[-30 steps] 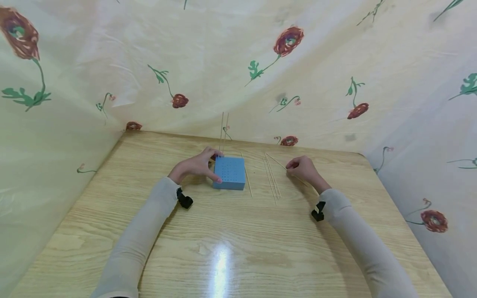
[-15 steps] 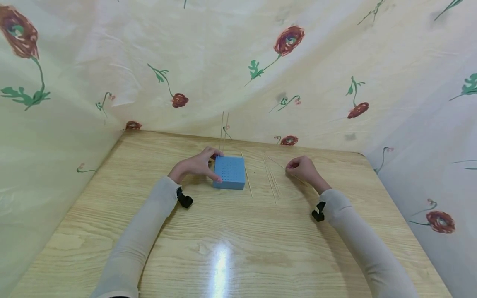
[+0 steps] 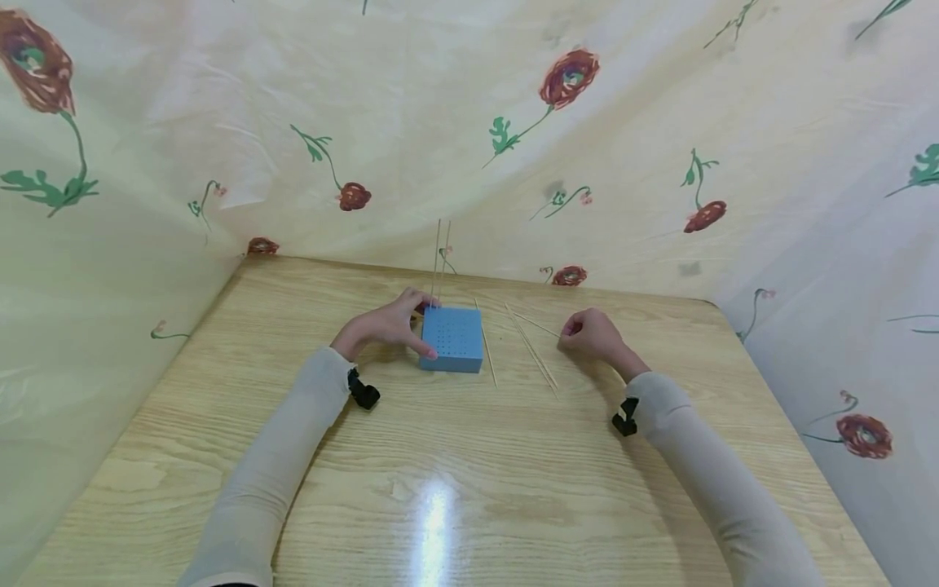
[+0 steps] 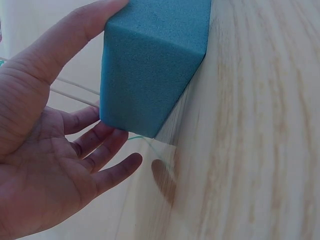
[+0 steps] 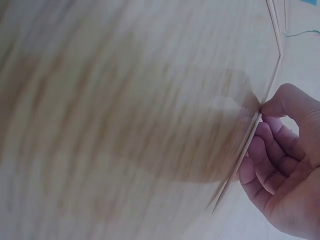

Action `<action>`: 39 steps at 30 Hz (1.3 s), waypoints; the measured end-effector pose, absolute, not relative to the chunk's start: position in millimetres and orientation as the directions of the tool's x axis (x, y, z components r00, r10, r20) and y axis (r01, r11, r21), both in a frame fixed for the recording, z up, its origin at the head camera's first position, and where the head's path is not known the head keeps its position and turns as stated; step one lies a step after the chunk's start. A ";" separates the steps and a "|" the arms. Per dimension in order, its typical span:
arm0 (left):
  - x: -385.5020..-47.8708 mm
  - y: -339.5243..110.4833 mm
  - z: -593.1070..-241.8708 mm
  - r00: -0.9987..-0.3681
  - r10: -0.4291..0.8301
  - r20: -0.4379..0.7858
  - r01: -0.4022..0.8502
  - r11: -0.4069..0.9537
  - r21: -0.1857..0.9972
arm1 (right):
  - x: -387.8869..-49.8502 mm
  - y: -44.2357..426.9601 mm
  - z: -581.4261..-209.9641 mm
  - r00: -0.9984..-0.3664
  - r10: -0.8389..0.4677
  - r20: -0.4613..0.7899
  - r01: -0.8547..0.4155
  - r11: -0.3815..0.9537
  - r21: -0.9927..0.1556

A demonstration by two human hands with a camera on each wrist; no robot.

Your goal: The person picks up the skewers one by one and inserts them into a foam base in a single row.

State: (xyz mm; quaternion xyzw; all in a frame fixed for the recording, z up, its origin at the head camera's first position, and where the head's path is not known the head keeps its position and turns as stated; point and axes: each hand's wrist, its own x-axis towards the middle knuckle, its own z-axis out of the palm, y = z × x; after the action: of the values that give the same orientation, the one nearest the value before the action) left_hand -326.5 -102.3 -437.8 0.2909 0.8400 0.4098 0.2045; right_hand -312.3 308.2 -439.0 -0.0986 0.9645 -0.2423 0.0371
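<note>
A blue foam block (image 3: 462, 340) with rows of small holes in its top sits on the table. My left hand (image 3: 389, 324) grips its left side, thumb at the near corner and fingertips at the far one. In the left wrist view, the thumb and fingers touch the foam block (image 4: 145, 75) at opposite edges. Two thin wooden skewers (image 3: 438, 261) stand upright at the block's far left. To the right, my right hand (image 3: 592, 334) pinches a thin skewer (image 3: 535, 323) low over the table. The right wrist view shows this skewer (image 5: 237, 162) between thumb and forefinger, close to the wood.
A loose skewer (image 3: 489, 359) lies right beside the block. A few more skewers (image 3: 530, 346) lie between the block and my right hand. A flower-patterned sheet (image 3: 455, 122) hangs behind the wooden table (image 3: 513, 489) and along both sides.
My right hand has shifted slightly left, and its skewer's far end has moved left. The loose skewers beside it have turned and drawn closer together. My left hand and the block have not moved.
</note>
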 end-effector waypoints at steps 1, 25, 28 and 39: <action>-326.6 -102.3 -438.0 -0.747 0.657 -0.105 0.322 0.495 0.807 | -312.3 308.0 -439.2 -0.978 -0.207 -0.021 -0.173 0.864 -0.472; -325.9 -102.2 -438.1 -0.737 0.669 -0.096 0.309 0.460 0.832 | -312.9 308.3 -440.1 -0.977 -0.213 -0.011 -0.169 0.806 -0.568; -326.0 -102.4 -437.9 -0.740 0.664 -0.103 0.304 0.468 0.830 | -314.4 308.6 -440.5 -0.975 -0.223 -0.008 -0.178 0.797 -0.578; -328.1 -101.8 -437.7 -0.746 0.657 -0.108 0.308 0.484 0.819 | -314.8 309.4 -435.1 -0.967 -0.255 -0.025 -0.192 0.785 -0.589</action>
State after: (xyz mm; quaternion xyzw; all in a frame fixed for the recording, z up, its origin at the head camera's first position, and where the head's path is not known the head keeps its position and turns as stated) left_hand -328.1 -101.8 -437.7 0.2887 0.8358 0.4178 0.2087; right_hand -314.8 309.4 -435.1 -0.1184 0.9434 -0.3055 0.0517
